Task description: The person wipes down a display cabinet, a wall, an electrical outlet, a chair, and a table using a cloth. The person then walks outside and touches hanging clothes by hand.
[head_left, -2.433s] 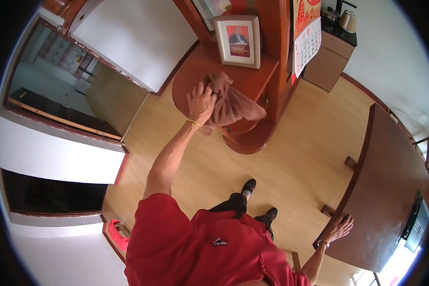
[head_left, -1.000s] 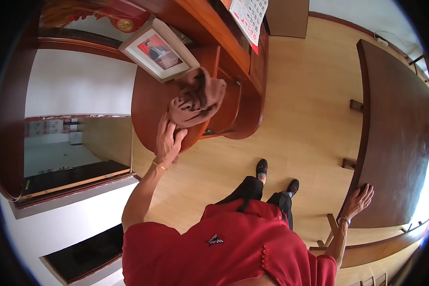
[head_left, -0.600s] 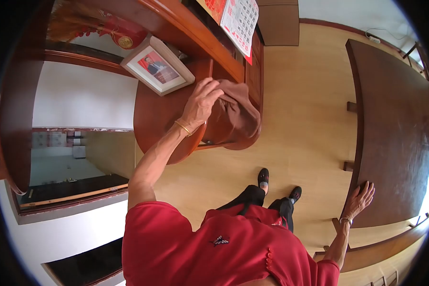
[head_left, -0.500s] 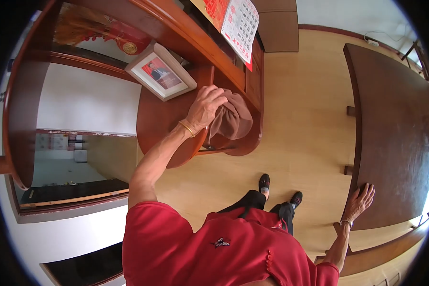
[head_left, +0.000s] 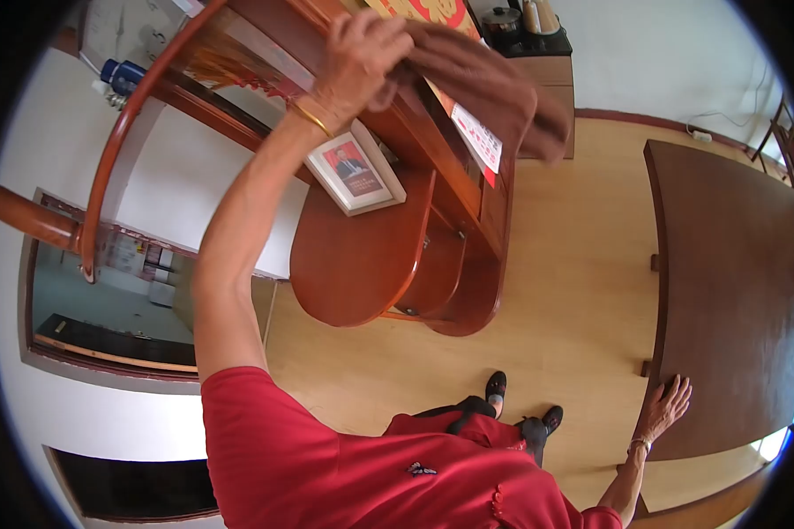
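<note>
My left hand (head_left: 362, 57) is raised in front of the wooden shelf cabinet (head_left: 362, 264), fingers closed on a brown cloth (head_left: 494, 79). The cloth hangs out to the right, blurred by motion, and partly covers a wall calendar (head_left: 479, 141) on the cabinet. Below that wrist, a framed photo (head_left: 355, 172) stands tilted on the rounded shelf. Far to the right, my right hand (head_left: 669, 407) rests with fingers stretched out on the near left edge of a dark wooden table (head_left: 732, 291). Nothing is held in it.
Pots and a kettle (head_left: 541, 18) stand on a dark counter at the back. A power strip (head_left: 700, 137) lies by the far wall. A wooden chair (head_left: 781, 141) is beyond the table. Left of the cabinet is an opening in the wall (head_left: 119, 300). My feet are on the pale floor (head_left: 573, 264).
My left hand has lifted the brown cloth from beside the rounded shelf up to the cabinet's upper part, and the cloth has spread out. My right hand still rests on the table.
</note>
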The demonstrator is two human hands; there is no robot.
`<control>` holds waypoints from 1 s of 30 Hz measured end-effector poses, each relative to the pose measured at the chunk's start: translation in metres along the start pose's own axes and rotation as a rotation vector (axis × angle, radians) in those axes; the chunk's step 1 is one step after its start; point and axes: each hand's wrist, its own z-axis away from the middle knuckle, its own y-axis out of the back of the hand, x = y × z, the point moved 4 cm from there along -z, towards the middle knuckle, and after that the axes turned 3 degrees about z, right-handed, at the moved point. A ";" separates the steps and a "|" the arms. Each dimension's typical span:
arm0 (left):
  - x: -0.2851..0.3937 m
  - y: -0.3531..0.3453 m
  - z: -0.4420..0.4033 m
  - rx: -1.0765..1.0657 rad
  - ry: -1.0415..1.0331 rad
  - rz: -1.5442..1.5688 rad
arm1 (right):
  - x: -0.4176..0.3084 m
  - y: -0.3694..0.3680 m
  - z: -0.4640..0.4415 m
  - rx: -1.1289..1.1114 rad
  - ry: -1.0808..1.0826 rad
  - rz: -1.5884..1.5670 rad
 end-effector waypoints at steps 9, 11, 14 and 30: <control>-0.011 -0.054 0.027 -0.320 0.000 -0.225 | 0.001 -0.002 0.001 0.007 -0.018 -0.032; 0.024 -0.087 0.049 -0.393 -0.106 -0.141 | 0.001 -0.002 0.001 0.008 -0.007 -0.025; 0.063 -0.120 0.064 -0.589 -0.064 0.020 | 0.002 -0.003 0.002 -0.002 -0.010 -0.036; 0.062 0.169 0.032 0.154 0.088 -0.041 | 0.001 -0.004 0.002 0.027 0.010 0.017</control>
